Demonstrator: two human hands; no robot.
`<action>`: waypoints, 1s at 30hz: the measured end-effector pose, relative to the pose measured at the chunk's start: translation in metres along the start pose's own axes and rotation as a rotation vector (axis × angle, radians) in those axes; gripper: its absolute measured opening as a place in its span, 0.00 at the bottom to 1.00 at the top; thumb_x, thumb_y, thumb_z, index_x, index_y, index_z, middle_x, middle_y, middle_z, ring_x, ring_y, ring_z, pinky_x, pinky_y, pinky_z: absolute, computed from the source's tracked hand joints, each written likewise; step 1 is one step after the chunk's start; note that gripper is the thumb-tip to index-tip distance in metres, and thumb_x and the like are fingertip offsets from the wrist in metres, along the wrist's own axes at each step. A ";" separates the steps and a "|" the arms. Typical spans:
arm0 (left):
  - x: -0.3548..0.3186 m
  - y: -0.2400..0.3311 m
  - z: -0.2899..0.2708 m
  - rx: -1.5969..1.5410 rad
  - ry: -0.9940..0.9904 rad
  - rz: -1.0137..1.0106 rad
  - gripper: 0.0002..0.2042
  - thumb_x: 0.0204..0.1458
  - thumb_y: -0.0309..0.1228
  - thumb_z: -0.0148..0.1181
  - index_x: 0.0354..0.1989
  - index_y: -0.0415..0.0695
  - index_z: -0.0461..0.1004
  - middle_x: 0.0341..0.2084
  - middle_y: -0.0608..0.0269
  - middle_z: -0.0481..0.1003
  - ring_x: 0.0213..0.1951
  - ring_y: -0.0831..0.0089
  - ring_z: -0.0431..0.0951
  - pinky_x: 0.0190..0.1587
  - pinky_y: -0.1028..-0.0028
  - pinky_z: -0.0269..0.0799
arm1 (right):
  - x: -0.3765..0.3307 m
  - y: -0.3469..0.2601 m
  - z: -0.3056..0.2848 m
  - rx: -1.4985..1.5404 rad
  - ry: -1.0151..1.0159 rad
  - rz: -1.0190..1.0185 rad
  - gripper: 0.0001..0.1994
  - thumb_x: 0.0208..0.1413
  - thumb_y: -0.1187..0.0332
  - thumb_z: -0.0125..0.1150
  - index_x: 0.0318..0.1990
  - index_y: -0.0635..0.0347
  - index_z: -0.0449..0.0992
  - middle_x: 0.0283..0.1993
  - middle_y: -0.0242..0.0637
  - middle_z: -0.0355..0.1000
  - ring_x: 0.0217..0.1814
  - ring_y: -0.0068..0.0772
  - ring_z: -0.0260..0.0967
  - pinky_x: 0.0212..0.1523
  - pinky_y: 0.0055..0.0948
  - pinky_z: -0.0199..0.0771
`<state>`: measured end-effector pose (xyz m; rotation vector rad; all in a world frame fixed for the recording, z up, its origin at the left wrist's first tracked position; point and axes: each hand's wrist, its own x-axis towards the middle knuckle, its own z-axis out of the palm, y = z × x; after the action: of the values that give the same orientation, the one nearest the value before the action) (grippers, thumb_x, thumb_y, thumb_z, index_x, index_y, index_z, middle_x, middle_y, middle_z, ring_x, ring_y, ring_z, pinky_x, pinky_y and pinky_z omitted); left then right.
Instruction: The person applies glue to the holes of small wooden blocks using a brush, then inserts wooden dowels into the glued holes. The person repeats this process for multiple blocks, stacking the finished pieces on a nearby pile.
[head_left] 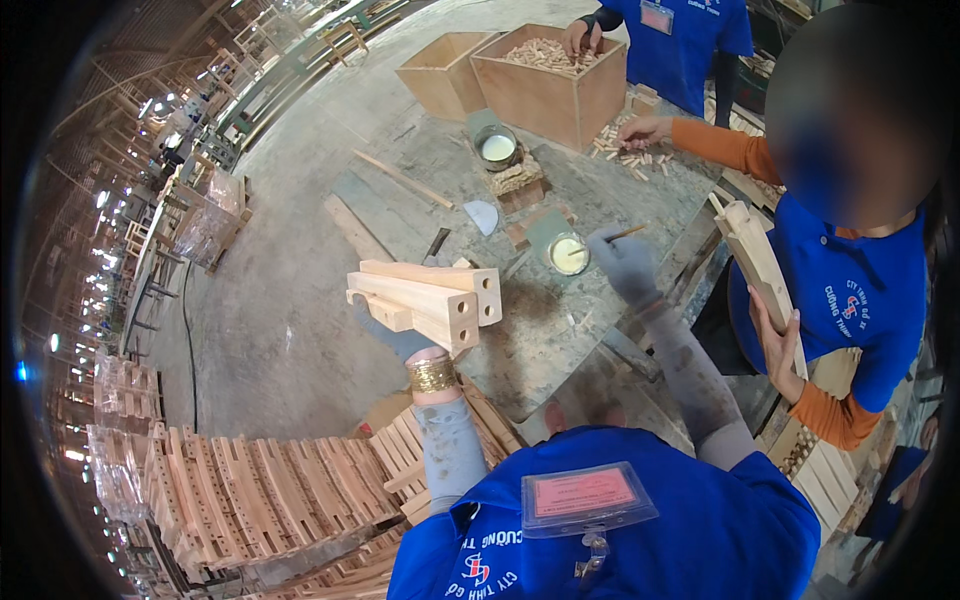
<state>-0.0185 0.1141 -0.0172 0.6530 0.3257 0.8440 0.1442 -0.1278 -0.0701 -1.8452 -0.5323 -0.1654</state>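
Left grip [400, 335] clamped under the wooden blocks [430, 295], right grip [618, 255] pinched on a thin brush [612, 238] just beside the glue tin [567, 253]: we judge best to load lightly, keeping block holes tilted toward the brush

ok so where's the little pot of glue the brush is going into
In the head view the small glue pot sits on the workbench at centre, just left of the right hand and right of the held wooden pieces.

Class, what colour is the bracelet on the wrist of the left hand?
Gold, on the bracelet below the left hand; shown in the head view.
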 end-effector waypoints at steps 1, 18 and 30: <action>0.001 0.002 -0.008 -0.032 -0.019 0.001 0.26 0.54 0.55 0.37 0.49 0.47 0.63 0.45 0.53 0.68 0.44 0.59 0.71 0.46 0.62 0.70 | -0.002 0.029 0.013 -0.099 0.004 -0.056 0.12 0.50 0.63 0.57 0.24 0.62 0.75 0.21 0.44 0.70 0.22 0.40 0.68 0.25 0.34 0.66; -0.016 0.018 -0.006 0.176 0.215 0.141 0.29 0.49 0.59 0.39 0.51 0.50 0.62 0.44 0.53 0.67 0.43 0.57 0.71 0.44 0.58 0.71 | -0.023 0.080 0.039 -0.005 -0.127 0.109 0.15 0.51 0.60 0.54 0.22 0.63 0.74 0.20 0.43 0.70 0.21 0.38 0.69 0.23 0.33 0.65; -0.012 -0.001 -0.001 0.058 0.137 0.111 0.28 0.52 0.58 0.34 0.50 0.50 0.61 0.44 0.58 0.67 0.45 0.62 0.70 0.46 0.60 0.70 | -0.012 -0.093 -0.035 0.558 -0.028 0.027 0.12 0.57 0.65 0.47 0.37 0.68 0.69 0.30 0.41 0.71 0.23 0.22 0.67 0.26 0.19 0.68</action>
<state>-0.0261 0.1047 -0.0187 0.6735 0.4415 0.9913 0.0979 -0.1410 0.0183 -1.3110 -0.5101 0.0286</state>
